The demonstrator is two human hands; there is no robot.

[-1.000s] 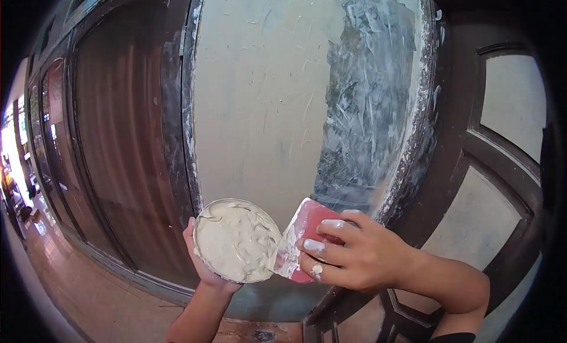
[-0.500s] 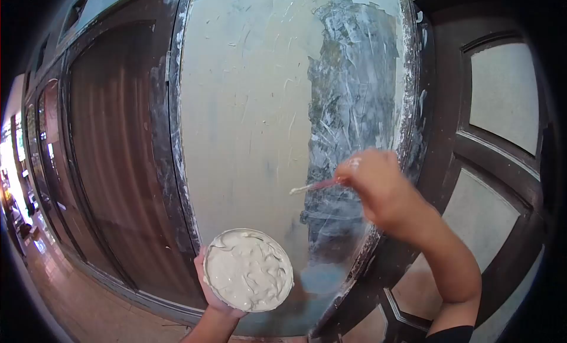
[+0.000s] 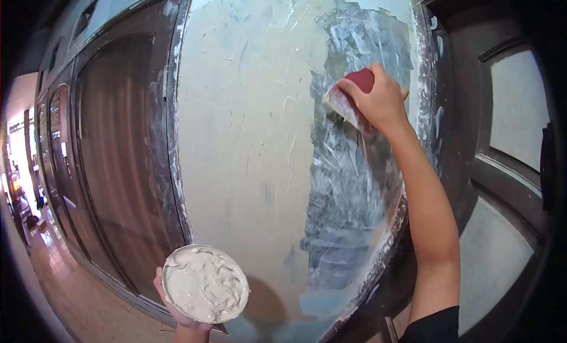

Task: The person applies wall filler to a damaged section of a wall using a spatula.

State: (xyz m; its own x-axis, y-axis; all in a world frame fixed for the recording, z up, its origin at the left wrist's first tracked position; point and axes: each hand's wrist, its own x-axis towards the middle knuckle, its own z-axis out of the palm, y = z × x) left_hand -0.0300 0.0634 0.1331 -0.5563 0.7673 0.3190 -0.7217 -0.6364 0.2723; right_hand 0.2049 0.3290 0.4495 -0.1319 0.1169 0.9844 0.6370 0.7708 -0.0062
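Observation:
My left hand (image 3: 176,312) is wrapped round a round tub of off-white putty (image 3: 207,284) from below, its creamy surface ridged and facing me. My right hand (image 3: 383,101) grips a red putty spreader (image 3: 361,79), whose broad blade is smeared with white. The blade is against or very close to the upper part of a mottled blue-grey strip (image 3: 348,189) on the wall. Left of that strip stretches a smooth beige putty coat (image 3: 248,130) with a few raised ridges. My right fingertips are partly hidden behind the spreader.
On the left stands a dark framed panel (image 3: 118,154) with brownish glass. A dark wooden door (image 3: 481,166) with pale panels is close to my right arm. White-spattered frame edges (image 3: 426,77) border the wall. Tiled floor (image 3: 88,296) runs along the lower left.
My right hand has risen up the blue-grey strip, turning the spreader so its broad face shows. The tub and my left hand sit lower and further left in view, which has also shifted.

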